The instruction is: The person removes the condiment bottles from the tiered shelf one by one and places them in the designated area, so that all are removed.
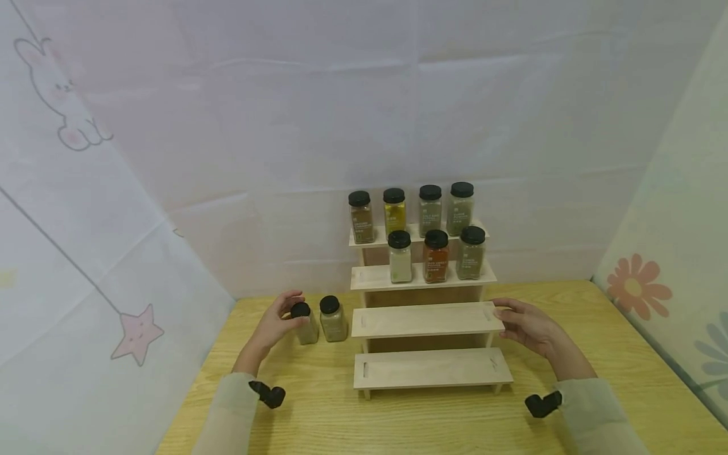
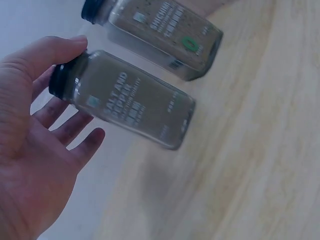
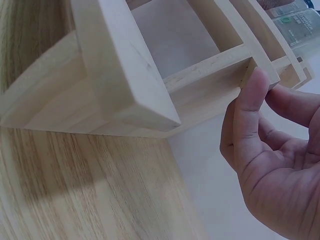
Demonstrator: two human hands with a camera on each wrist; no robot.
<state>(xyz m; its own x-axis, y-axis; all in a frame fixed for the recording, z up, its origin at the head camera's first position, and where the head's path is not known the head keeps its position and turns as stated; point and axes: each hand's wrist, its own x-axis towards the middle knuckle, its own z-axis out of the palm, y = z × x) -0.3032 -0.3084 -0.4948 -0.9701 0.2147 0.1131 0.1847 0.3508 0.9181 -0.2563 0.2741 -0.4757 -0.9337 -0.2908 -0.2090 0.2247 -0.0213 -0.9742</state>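
At the table's left, my left hand (image 1: 274,327) holds a glass spice jar (image 2: 135,102) by its black lid, thumb on the near side and fingers behind. Its label reads in part "alt and pepper". A second spice jar (image 1: 334,325), labelled "Shichimi" in the left wrist view, stands just right of it. My right hand (image 1: 530,327) pinches the right end of a step on the four-tier wooden spice rack (image 1: 426,321), second from the bottom. In the right wrist view, thumb and fingertips (image 3: 256,85) meet at that board's corner.
On the rack's top tier stand several black-lidded jars, among them a yellow one (image 1: 395,216). Three more, including a red-orange jar (image 1: 436,262), occupy the tier below. A pale cloth backdrop (image 1: 296,126) rises behind the wooden table (image 1: 307,417).
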